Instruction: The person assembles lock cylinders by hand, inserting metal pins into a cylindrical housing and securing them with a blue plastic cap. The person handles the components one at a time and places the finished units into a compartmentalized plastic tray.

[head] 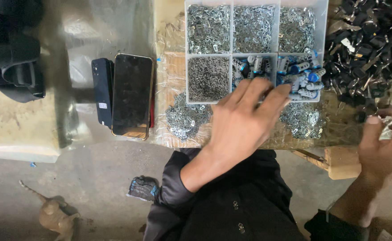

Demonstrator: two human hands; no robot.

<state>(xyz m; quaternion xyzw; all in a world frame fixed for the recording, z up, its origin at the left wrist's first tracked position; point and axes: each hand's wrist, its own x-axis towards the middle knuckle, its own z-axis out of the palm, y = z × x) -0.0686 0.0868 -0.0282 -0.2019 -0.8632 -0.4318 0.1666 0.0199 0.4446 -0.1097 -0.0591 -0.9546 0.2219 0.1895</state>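
**Left hand over the tray of small parts, right hand at the black pile**

The left hand (243, 118) reaches forward over the near edge of a clear compartment tray (323, 27), palm down, fingers (274, 96) spread and lightly fanned. The fingertips lie over the near middle and near right compartments, right among the small blue-and-silver cylinders (305, 76) heaped there. Whether any fingertip has gripped a cylinder cannot be told; nothing is visibly pinched.

The cylinders lie jumbled, their long axes pointing every way, some across the tray, some toward the person. The nearest of them sit just beyond and to the right of the index and middle fingertips.

The tray has six compartments in two rows. The three far ones hold small silver metal clips (254, 27), packed thick. The near left one holds finer silver pieces (207, 78). The near middle and near right hold the cylinders. More silver clips lie loose on the desk (171, 67) in two heaps, one (185, 118) at the tray's near left corner, one (303, 120) under its near right corner.

The right hand (385, 143) is at the frame's right edge, thumb up, fingers curled at the near edge of a large pile of black plastic parts (370, 44). It seems to hold a thin clear wrapper at the fingertips, though blur hides the grip.

Left of the tray lie two dark phones (131, 96) side by side, screens up, long axes running away from the person.
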